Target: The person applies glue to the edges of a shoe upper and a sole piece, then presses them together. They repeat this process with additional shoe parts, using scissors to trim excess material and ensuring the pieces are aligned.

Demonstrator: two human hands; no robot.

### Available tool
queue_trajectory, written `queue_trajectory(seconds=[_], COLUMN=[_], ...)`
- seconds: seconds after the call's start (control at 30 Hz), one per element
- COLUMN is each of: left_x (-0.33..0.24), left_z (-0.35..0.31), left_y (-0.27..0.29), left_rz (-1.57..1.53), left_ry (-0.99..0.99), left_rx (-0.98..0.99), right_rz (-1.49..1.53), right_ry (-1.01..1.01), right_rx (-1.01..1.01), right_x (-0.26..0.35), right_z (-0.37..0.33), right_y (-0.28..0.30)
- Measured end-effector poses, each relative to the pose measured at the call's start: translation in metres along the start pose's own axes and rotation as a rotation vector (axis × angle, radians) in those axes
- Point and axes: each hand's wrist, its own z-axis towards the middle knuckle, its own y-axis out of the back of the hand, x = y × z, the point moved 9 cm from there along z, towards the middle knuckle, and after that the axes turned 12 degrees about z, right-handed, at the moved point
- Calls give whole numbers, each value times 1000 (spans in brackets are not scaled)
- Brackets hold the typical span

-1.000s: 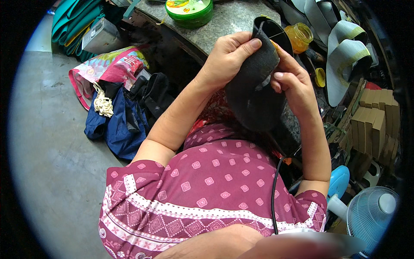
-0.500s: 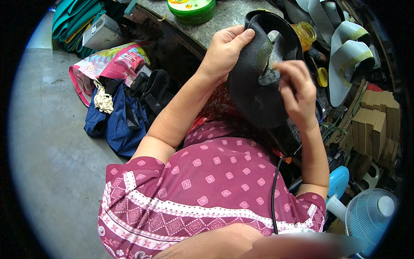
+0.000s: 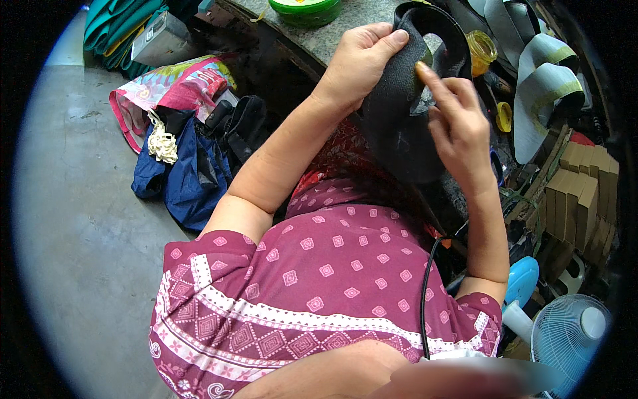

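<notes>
My left hand [image 3: 359, 63] grips the upper edge of a curved black shoe upper [image 3: 399, 136], thumb on top. The piece curls round on itself, and a dull yellowish-green band runs along its inner edge. Over its right side is my right hand [image 3: 464, 130], holding nothing that I can see. Its index finger is stretched out with the tip at that edge; the other fingers are loosely bent. Just beyond stands a clear jar [image 3: 480, 56] of amber-yellow stuff, and a yellow lid [image 3: 504, 117] is to its right.
Several grey pieces with yellowish edges [image 3: 531, 116] hang at the right. A green tub [image 3: 306, 12] stands on the speckled worktop [image 3: 307, 45]. At the left are a pink bag [image 3: 159, 100] and a blue bag [image 3: 193, 203]. Tan blocks [image 3: 565, 199] and a fan [image 3: 571, 339] are at the right.
My right index fingertip has moved up along the inner edge of the shoe upper and straightened. My left hand keeps its hold. The whole view has shifted slightly.
</notes>
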Motion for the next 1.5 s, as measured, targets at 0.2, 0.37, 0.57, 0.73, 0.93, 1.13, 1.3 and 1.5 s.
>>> queue_trajectory(seconds=[0.2,0.37,0.57,0.73,0.93,1.13,1.3,1.5], left_x=[-27,-40,-10,-5,-19,-26,-23,-24], left_z=[6,-4,-23,-28,-42,-25,-18,-17], left_y=[29,18,10,20,9,14,0,-17], left_rz=[30,163,251,605,574,86,-152,-280], left_ry=[-51,-58,100,8,-53,-43,-2,-3], left_rx=[-106,100,118,3,-2,-97,-64,-60], right_rz=[40,-228,-644,-793,-650,-612,288,178], right_ry=[77,-75,-127,-238,12,-47,-29,-116], right_rx=[186,-151,53,270,-49,14,-23,100], right_x=[8,-61,-135,-151,-103,-77,-26,-20], right_z=[1,29,54,61,63,38,28,4], right_y=[2,93,85,59,111,100,83,10])
